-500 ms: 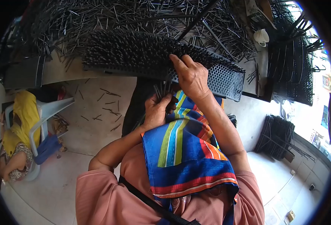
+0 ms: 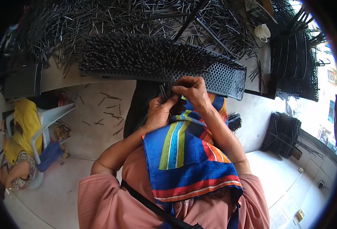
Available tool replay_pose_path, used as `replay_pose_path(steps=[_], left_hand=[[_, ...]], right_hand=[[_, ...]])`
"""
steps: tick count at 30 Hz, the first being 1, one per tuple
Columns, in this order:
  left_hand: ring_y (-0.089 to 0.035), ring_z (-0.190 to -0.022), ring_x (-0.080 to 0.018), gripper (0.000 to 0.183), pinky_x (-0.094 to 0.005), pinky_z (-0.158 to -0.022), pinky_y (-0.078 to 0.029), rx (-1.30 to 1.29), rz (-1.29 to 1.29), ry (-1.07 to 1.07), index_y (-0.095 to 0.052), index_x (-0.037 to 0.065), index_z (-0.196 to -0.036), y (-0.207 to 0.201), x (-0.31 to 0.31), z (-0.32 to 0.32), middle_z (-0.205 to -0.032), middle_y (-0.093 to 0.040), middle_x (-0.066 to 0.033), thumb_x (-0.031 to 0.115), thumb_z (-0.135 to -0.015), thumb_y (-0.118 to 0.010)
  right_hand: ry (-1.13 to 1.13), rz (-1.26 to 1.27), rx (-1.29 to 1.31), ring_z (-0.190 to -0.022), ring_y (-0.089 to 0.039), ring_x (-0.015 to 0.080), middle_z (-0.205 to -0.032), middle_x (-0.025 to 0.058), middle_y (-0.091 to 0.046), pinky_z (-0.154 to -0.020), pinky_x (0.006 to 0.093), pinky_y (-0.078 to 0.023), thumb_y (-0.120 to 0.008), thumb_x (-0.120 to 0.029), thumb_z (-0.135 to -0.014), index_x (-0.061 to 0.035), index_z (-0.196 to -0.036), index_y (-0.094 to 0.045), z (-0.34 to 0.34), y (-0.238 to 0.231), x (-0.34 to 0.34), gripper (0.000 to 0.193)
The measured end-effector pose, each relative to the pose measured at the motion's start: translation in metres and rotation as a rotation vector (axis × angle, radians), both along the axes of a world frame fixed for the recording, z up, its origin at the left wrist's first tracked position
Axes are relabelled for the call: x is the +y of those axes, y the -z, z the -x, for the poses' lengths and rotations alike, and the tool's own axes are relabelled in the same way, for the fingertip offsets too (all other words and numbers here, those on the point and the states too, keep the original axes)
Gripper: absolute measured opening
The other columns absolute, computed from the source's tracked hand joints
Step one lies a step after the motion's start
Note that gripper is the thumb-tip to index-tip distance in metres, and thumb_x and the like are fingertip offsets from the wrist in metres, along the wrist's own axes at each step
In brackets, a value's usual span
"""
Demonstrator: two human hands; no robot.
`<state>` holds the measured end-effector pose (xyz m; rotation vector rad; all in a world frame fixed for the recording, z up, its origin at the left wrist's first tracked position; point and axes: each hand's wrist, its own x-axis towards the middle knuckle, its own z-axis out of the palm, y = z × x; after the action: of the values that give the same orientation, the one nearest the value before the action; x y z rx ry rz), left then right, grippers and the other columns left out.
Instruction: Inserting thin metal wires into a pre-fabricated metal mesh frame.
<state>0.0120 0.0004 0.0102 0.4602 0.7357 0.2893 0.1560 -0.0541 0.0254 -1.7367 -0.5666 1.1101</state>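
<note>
My left hand (image 2: 161, 111) is closed around a small bunch of thin dark strips (image 2: 162, 91), which stick up past its fingers. Close against them, my right hand (image 2: 193, 91) is pinched at the upper part of the bunch, its fingertips on a dark strip. Just beyond both hands lies a long dark panel with round holes (image 2: 229, 80). Dense upright dark strips (image 2: 126, 57) fill its left and middle part. Bare holes show along its near right side and right end. A striped blue cloth (image 2: 193, 152) covers my front below the hands.
A large heap of loose dark strips (image 2: 99, 19) covers the table behind the panel. A white cup (image 2: 262, 32) stands at the right, near stacked dark mesh panels (image 2: 294, 65). Strips lie scattered on the floor (image 2: 99, 141). At left, someone sits by a pale plastic chair (image 2: 42, 122).
My right hand has come down from the panel's bristling strips to the bunch in my left hand, its fingers now pinching there. The left hand stays nearly in place.
</note>
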Motion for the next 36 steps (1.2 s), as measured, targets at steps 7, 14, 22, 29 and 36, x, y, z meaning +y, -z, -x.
replay_pose_path(steps=[7,14,22,29,36], left_hand=[[-0.067,-0.075,-0.0178,0.027,-0.0304,-0.066,-0.054,0.117,0.004,0.109,-0.061,0.001,-0.111,0.001,0.004,-0.002,-0.084,-0.068,-0.0109,0.024,-0.098,-0.054],[-0.065,-0.070,-0.0174,0.026,-0.0271,-0.060,-0.049,0.120,0.021,0.143,-0.058,0.000,-0.108,0.017,0.002,-0.003,-0.085,-0.069,-0.0144,0.022,-0.098,-0.051],[-0.067,-0.072,-0.0186,0.024,-0.0274,-0.063,-0.051,0.128,-0.102,0.142,-0.059,0.001,-0.109,0.006,0.002,-0.002,-0.090,-0.070,-0.0154,0.019,-0.096,-0.051],[-0.067,-0.072,-0.0184,0.024,-0.0273,-0.063,-0.052,0.177,-0.132,0.199,-0.058,0.000,-0.112,0.015,0.002,0.003,-0.089,-0.070,-0.0148,0.017,-0.096,-0.051],[-0.067,-0.074,-0.0178,0.021,-0.0261,-0.063,-0.051,0.195,-0.036,0.138,-0.058,-0.001,-0.109,0.016,0.001,-0.001,-0.088,-0.069,-0.0141,0.012,-0.094,-0.054]], right_hand=[[0.362,-0.342,-0.326,-0.065,-0.050,0.0039,-0.075,-0.0020,-0.060,-0.059,0.0185,-0.040,-0.069,0.003,-0.081,0.0007,-0.086,-0.070,-0.009,-0.005,0.001,0.005],[0.282,-0.477,-0.666,-0.070,-0.057,0.0077,-0.082,0.0038,-0.061,-0.061,0.0200,-0.043,-0.070,0.009,-0.075,0.0019,-0.087,-0.070,-0.011,0.002,0.021,0.014],[0.278,-0.472,-0.652,-0.074,-0.058,0.0085,-0.086,0.0046,-0.063,-0.064,0.0194,-0.045,-0.069,0.010,-0.076,0.0023,-0.087,-0.070,-0.012,0.004,0.016,0.014],[0.281,-0.474,-0.627,-0.076,-0.059,0.0092,-0.088,0.0052,-0.065,-0.066,0.0197,-0.046,-0.069,0.010,-0.075,0.0025,-0.088,-0.070,-0.010,0.003,0.016,0.015],[0.199,-0.377,-0.808,-0.072,-0.061,0.0137,-0.084,0.0086,-0.064,-0.063,0.0239,-0.048,-0.073,0.005,-0.072,0.0005,-0.088,-0.072,-0.005,0.006,0.020,0.016]])
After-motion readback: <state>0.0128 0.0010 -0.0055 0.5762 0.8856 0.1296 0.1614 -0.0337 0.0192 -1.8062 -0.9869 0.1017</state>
